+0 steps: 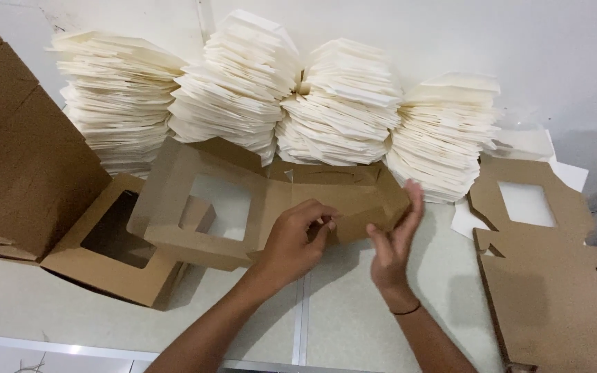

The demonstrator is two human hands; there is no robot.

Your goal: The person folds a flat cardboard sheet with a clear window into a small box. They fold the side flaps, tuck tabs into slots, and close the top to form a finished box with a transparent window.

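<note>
Cardboard box (pixel 271 200), half folded, lies lengthwise left to right on the tabletop (pixel 354 297); left hand (pixel 291 242) pinches its front flap, nearer, while right hand (pixel 392 242) hovers open-fingered at its right end.

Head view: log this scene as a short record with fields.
left hand: left hand pinches a flap of the half-folded brown window box
right hand: right hand open, fingers spread, against the box's right end
finished box: closed brown window box to the left, on the table
flat blanks: unfolded brown blanks lie at right
background: four stacks of white sheets stand along the wall
far left: tall brown cardboard stack
</note>
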